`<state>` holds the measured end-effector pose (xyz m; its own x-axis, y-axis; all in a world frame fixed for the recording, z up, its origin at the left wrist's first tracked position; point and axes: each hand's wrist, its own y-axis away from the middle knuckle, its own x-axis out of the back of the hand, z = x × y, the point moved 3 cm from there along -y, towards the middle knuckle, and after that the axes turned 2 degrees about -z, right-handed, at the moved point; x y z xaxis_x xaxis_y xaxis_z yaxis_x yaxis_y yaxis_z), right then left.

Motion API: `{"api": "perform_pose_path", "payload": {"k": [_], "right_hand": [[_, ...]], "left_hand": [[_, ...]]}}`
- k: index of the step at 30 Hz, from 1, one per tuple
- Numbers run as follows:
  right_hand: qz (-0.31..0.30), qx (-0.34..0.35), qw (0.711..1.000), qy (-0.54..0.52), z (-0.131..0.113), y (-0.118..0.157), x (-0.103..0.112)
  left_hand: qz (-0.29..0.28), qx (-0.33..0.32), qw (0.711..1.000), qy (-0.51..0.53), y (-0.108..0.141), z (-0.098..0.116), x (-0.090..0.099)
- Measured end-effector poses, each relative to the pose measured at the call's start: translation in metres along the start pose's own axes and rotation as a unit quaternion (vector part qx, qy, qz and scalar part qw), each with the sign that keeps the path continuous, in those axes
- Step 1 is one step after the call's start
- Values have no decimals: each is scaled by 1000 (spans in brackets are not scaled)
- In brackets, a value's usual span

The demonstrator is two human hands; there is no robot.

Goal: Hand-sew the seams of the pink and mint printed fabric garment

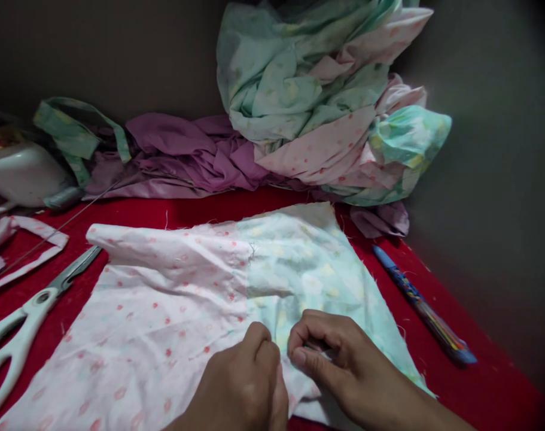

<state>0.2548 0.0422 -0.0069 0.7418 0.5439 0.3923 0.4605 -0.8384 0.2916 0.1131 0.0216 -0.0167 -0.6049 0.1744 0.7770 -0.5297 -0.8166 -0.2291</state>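
Observation:
A patchwork cloth lies in front of me, made of a pink dotted piece (pixel 164 299) on the left and a pale green floral piece (pixel 308 269) on the right, joined along a seam. At the near end of that seam, my left hand (pixel 249 377) is closed on the cloth, its fingertips mostly hidden behind the knuckles. Close beside it on the right, my right hand (pixel 335 353) is pinched, thumb against forefinger, over the green piece. Whatever sits between those fingertips is too small to make out.
White-handled scissors (pixel 43 299) lie at the left. A pen-like blue packet (pixel 425 305) rests on the red cover (pixel 487 359) at the right. Behind are purple cloth (pixel 195 149), a large heap of printed fabric (pixel 308 102) and a white object (pixel 25 173).

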Motion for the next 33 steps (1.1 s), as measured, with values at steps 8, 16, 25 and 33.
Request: {"api": "perform_pose_path", "payload": {"k": [8, 16, 25, 33], "right_hand": [[3, -2, 1000, 4, 0, -3, 2], [6, 6, 1000, 4, -1, 1, 2], [40, 26, 996, 82, -2, 5, 13], [48, -17, 989, 138, 15, 47, 58]], "left_hand": [[29, 1, 999, -14, 3, -6, -7], [20, 13, 1000, -14, 10, -10, -13], [-30, 59, 994, 87, -4, -5, 14], [-180, 121, 972, -91, 18, -24, 68]]}}
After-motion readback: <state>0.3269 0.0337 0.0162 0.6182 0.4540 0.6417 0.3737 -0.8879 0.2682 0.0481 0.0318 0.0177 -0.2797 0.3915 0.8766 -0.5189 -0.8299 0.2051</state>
